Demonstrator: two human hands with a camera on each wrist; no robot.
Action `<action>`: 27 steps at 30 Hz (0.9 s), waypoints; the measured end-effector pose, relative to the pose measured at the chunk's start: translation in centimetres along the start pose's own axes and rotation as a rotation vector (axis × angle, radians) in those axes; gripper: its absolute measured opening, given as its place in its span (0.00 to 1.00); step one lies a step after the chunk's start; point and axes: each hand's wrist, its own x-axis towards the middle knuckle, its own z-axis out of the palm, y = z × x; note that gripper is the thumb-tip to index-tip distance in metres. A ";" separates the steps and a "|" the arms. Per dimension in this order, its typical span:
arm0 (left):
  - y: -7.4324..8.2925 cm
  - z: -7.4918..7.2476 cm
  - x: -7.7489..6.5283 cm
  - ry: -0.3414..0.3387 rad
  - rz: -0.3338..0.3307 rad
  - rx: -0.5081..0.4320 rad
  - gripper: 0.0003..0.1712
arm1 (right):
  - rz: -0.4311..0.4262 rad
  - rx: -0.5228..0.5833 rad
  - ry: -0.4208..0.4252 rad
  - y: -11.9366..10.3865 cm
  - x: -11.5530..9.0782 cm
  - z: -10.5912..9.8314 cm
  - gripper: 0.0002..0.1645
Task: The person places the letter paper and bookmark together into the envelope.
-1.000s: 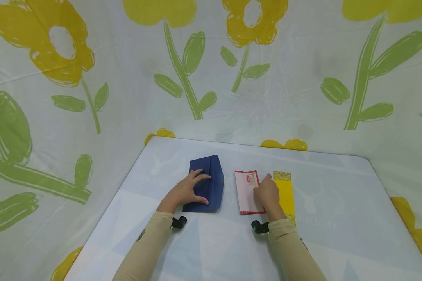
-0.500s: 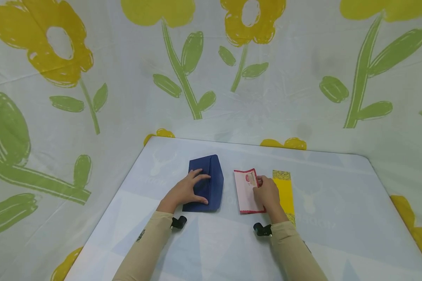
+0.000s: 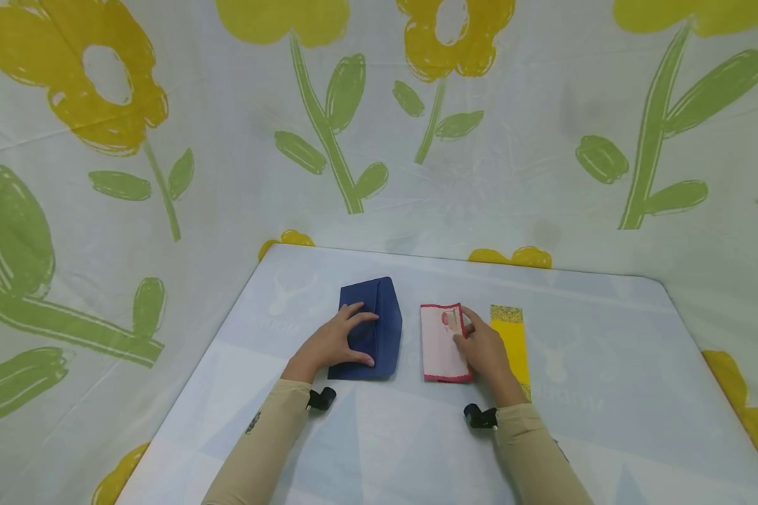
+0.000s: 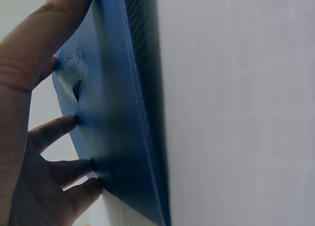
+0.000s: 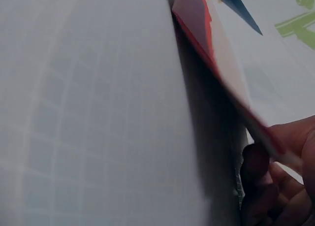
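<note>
A dark blue envelope (image 3: 389, 330) lies on the table with its pointed flap opened out to the right. My left hand (image 3: 341, 340) rests on it, fingers spread and fingertips touching its face, as the left wrist view also shows. To the right is a pink card (image 3: 439, 344) with red edging and a small picture near its top right. My right hand (image 3: 486, 351) pinches the card's right edge, thumb on top and fingers beneath. In the right wrist view that edge of the card (image 5: 231, 83) is lifted off the table.
A yellow paper strip (image 3: 513, 344) with gold patterned ends lies just right of my right hand, partly covered by the wrist. The pale table (image 3: 606, 337) backs onto a hanging flowered cloth (image 3: 480, 189). A small black camera sits at each wrist.
My right hand has shifted from reaching over the card's right edge to pinching it. The card has straightened slightly. My left hand and the envelope have stayed put.
</note>
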 end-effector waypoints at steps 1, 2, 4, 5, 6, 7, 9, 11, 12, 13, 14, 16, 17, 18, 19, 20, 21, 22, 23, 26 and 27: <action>0.0 0.0 0.0 0.002 0.001 -0.001 0.53 | -0.004 0.006 -0.002 0.1 0.0 -0.1 0.43; 0.0 0.0 0.1 0.004 0.002 -0.003 0.53 | -0.013 0.022 -0.006 0.1 -0.1 -0.2 0.42; 0.0 0.0 0.1 0.006 0.000 -0.001 0.53 | -0.019 0.063 -0.016 0.2 -0.3 -0.4 0.41; 0.0 0.0 0.1 0.007 0.000 0.001 0.53 | -0.024 0.080 -0.018 0.2 -0.4 -0.5 0.40; -0.1 0.0 0.1 0.007 0.001 0.005 0.53 | -0.030 0.095 -0.020 0.2 -0.5 -0.5 0.40; 0.0 0.0 0.1 0.008 0.003 0.006 0.53 | -0.033 0.111 -0.020 0.2 -0.5 -0.5 0.39; 0.0 0.0 0.1 0.006 0.003 0.004 0.53 | -0.027 0.142 -0.018 0.2 -0.6 -0.6 0.39; 0.1 0.0 0.0 0.004 0.001 0.000 0.53 | -0.027 0.172 -0.008 0.3 -0.7 -0.5 0.39; 0.1 -0.1 0.0 0.002 0.000 -0.001 0.53 | -0.025 0.185 -0.002 0.3 -0.7 -0.5 0.39; 0.1 -0.1 0.0 0.002 -0.002 -0.003 0.53 | -0.022 0.199 0.004 0.3 -0.7 -0.5 0.39; 0.1 -0.1 0.0 0.000 -0.004 -0.004 0.53 | -0.019 0.212 0.012 0.3 -0.7 -0.5 0.39; 0.1 -0.1 0.0 0.000 -0.004 -0.005 0.53 | -0.020 0.228 0.029 0.3 -0.7 -0.5 0.39; 0.1 -0.1 0.0 0.000 -0.004 -0.004 0.53 | -0.020 0.234 0.037 0.2 -0.7 -0.5 0.39; 0.1 -0.1 0.0 0.001 -0.004 -0.003 0.53 | -0.017 0.243 0.046 0.2 -0.7 -0.5 0.39; 0.1 -0.1 0.0 0.000 -0.004 -0.004 0.53 | -0.015 0.251 0.053 0.2 -0.7 -0.5 0.39; 0.1 -0.1 0.0 0.000 -0.005 -0.004 0.53 | -0.014 0.258 0.058 0.1 -0.7 -0.5 0.39; 0.1 -0.1 0.0 0.001 -0.005 -0.006 0.53 | -0.014 0.263 0.060 0.1 -0.7 -0.5 0.39; 0.2 -0.1 0.0 0.002 -0.006 -0.007 0.53 | -0.013 0.269 0.063 0.1 -0.7 -0.6 0.39; 0.2 -0.1 0.0 0.001 -0.010 -0.008 0.53 | -0.010 0.277 0.064 0.0 -0.7 -0.6 0.39; 0.1 -0.1 -0.1 0.000 -0.014 -0.010 0.53 | -0.010 0.290 0.065 -0.1 -0.6 -0.6 0.39; 0.1 -0.1 -0.1 -0.001 -0.015 -0.011 0.53 | -0.009 0.294 0.066 -0.2 -0.6 -0.6 0.39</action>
